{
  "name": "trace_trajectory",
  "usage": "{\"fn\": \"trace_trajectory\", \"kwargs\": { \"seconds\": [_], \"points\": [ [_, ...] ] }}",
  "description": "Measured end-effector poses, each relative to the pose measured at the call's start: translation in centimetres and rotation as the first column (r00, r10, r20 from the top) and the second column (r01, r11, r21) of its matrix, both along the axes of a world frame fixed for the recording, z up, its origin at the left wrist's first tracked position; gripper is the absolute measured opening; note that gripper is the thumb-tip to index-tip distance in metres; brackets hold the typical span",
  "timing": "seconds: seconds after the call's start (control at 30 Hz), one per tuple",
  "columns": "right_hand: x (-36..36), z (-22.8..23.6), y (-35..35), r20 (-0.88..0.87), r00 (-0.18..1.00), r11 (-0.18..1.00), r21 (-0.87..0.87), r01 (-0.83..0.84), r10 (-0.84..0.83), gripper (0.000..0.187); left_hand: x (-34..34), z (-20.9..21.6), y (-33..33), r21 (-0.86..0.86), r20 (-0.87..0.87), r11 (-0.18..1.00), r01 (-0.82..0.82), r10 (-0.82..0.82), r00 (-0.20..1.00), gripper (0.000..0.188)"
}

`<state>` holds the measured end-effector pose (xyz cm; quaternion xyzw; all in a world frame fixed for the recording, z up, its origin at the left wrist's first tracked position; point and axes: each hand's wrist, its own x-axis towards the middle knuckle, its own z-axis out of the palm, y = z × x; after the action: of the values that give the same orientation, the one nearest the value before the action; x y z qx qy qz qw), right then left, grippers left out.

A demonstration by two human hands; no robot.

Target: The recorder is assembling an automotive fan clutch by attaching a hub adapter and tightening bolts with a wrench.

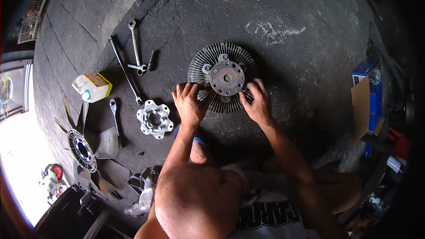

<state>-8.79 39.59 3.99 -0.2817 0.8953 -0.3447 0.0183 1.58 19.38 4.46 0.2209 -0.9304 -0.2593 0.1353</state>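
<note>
A round finned fan clutch [195, 65] lies on the dark floor in front of me, its flat bolt-holed hub plate [226, 78] facing up. My left hand [191, 102] grips its lower left rim, with the fingers curled over the fins. At the lower right rim, my right hand [257, 104] is closed on it, the thumb close to the hub plate. Parts of the rim are hidden under the fingers of both hands. Just left of my left hand is a silver lobed hub flange [155, 120] with a ring of holes.
Left of the flange lie a long-handled wrench [125, 68], a combination spanner [134, 42], a dark socket [152, 60] and a ratchet [115, 115]. Beyond them are a white jug [92, 86] and a bladed fan [80, 149]. Blue boxes and cardboard [361, 110] stand far right.
</note>
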Motion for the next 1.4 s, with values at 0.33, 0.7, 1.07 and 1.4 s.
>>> {"fn": "trace_trajectory", "kwargs": {
  "seconds": [0.33, 0.7, 1.07, 1.4],
  "points": [
    [-1.5, 0.8, 0.4, 0.216, 0.976, 0.971, 0.235, -0.046, -0.006, 0.034, -0.1, -0.1, -0.1, -0.012, 0.033, 0.992, 0.122, -0.122, 0.992, 0.037],
    [-0.7, 1.3, -0.1, 0.055, 0.998, 0.998, -0.048, 0.032, -0.029, 0.031, 0.0, -0.2, -1.0, -0.045, 0.026, 0.995, 0.091, -0.089, 0.996, 0.039],
    [-1.5, 1.6, -0.3, 0.095, 0.995, 0.994, 0.102, -0.028, 0.018, 0.033, -0.4, -0.2, -0.2, 0.083, -0.097, 0.989, 0.122, -0.114, 0.989, 0.028],
    [-1.8, 3.0, -1.9, 0.068, 0.998, 0.988, 0.154, -0.002, -0.008, 0.034, 0.3, -1.0, 0.0, 0.341, -0.064, 0.939, 0.031, -0.010, 0.998, 0.036]
  ]
}}
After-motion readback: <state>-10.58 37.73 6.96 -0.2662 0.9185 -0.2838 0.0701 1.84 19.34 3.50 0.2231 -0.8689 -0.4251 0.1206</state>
